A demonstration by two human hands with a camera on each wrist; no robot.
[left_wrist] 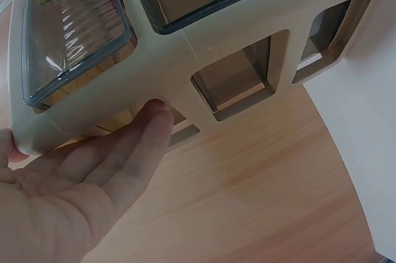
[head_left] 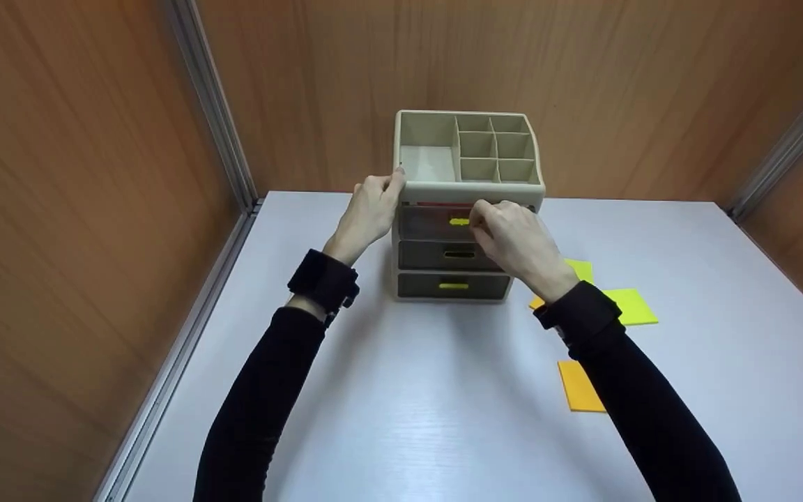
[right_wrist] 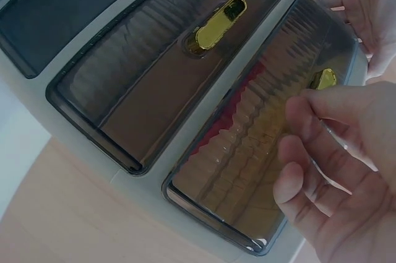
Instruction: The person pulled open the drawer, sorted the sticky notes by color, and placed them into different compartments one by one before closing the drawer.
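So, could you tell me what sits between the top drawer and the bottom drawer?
The middle drawer, shut, with its own gold handle; head and right wrist views show it.

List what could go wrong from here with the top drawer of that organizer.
1. The right hand has its fingers at the top drawer's gold handle, which is small and glossy; they might slip off it.
2. The organizer is steadied only by the left hand at its upper side; a hard pull could tip or slide it on the table.
3. Something red lies inside the top drawer; a jerk could shift it.
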